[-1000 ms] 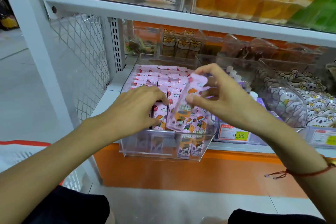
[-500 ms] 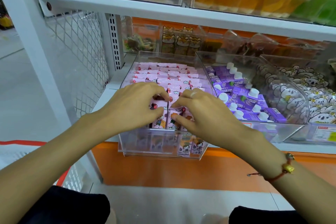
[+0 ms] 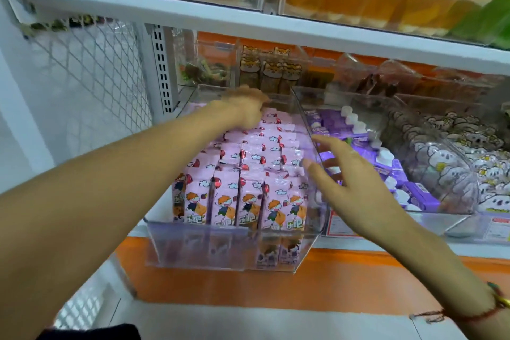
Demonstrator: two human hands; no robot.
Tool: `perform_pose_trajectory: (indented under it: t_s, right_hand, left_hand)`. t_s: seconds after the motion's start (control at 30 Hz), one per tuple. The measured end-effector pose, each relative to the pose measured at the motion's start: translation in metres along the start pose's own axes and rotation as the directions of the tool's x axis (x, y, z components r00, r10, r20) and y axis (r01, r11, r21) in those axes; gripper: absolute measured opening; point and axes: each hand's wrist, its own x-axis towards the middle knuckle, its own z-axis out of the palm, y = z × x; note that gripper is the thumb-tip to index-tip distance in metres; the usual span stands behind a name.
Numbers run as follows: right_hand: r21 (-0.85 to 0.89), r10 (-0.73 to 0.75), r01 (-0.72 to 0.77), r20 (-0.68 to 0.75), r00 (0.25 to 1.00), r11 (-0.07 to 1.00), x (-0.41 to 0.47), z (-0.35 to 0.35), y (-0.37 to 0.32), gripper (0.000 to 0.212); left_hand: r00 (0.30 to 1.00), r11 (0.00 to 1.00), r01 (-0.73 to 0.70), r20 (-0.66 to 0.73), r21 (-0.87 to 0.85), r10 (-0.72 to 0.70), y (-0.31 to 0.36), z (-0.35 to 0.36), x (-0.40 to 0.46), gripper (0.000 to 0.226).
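A clear plastic bin (image 3: pixel 220 246) on the shelf holds several rows of pink snack packets (image 3: pixel 248 174) printed with a cartoon child. My left hand (image 3: pixel 245 109) reaches deep to the bin's back and rests on the rearmost packets; its fingertips are blurred. Over the bin's right wall hovers my right hand (image 3: pixel 345 171), fingers spread and relaxed, holding nothing.
A second clear bin (image 3: pixel 430 212) to the right holds purple boxes (image 3: pixel 414 190) with white caps and koala-print packets (image 3: pixel 452 163). A white shelf board (image 3: pixel 248 22) runs close overhead. A wire mesh panel (image 3: pixel 91 69) closes the left side. Orange trim (image 3: pixel 331 279) lies under the bin.
My right hand set the pink packet into the front row and lifted away to the right, empty. My left hand moved from the front packets to the back of the bin.
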Motion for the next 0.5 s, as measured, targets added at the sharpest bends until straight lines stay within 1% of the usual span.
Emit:
perform_pose_trajectory:
  t_s: [0.07, 0.13, 0.23, 0.27, 0.33, 0.4, 0.43, 0.47, 0.5]
  right_hand:
    - [0.013, -0.001, 0.001, -0.009, 1.0, 1.0, 0.0, 0.0, 0.002, 0.05]
    - [0.015, -0.004, 0.004, -0.007, 1.0, 1.0, 0.001, 0.001, 0.001, 0.052]
    - [0.025, 0.002, -0.001, -0.004, 1.0, 1.0, 0.001, 0.002, 0.001, 0.051]
    - [0.03, 0.009, -0.009, -0.002, 1.0, 1.0, 0.001, 0.002, 0.001, 0.051]
    - [0.034, 0.018, -0.018, 0.001, 1.0, 0.999, 0.0, 0.003, 0.001, 0.051]
    - [0.037, 0.015, -0.015, -0.005, 1.0, 0.999, 0.0, 0.003, 0.001, 0.052]
    - [0.041, 0.015, -0.015, -0.008, 1.0, 0.999, -0.001, 0.002, 0.001, 0.053]
    - [0.04, 0.016, -0.016, -0.009, 1.0, 0.999, -0.001, 0.002, 0.001, 0.054]
    - [0.032, 0.015, -0.015, -0.008, 1.0, 0.999, -0.001, 0.002, 0.0, 0.055]
  left_hand:
    - [0.999, 0.998, 0.042, -0.015, 0.043, -0.041, 0.0, 0.006, 0.011, 0.028]
    - [0.995, 0.996, 0.084, -0.055, 0.025, -0.082, 0.0, 0.011, 0.021, 0.025]
    - [0.973, 0.98, 0.171, -0.138, -0.103, -0.185, 0.002, 0.014, 0.028, 0.012]
    - [0.964, 0.974, 0.187, -0.169, -0.126, -0.207, 0.003, 0.013, 0.029, 0.013]
    - [0.947, 0.965, 0.185, -0.227, -0.188, -0.226, 0.001, 0.014, 0.031, 0.013]
    - [0.922, 0.933, 0.166, -0.285, -0.318, -0.262, 0.002, 0.01, 0.03, 0.01]
    - [0.901, 0.885, 0.16, -0.301, -0.437, -0.311, 0.004, 0.006, 0.028, 0.007]
    - [0.877, 0.799, 0.139, -0.302, -0.585, -0.374, 0.005, 0.001, 0.026, 0.004]
    - [0.855, 0.664, 0.092, -0.283, -0.742, -0.435, 0.008, -0.005, 0.022, 0.005]
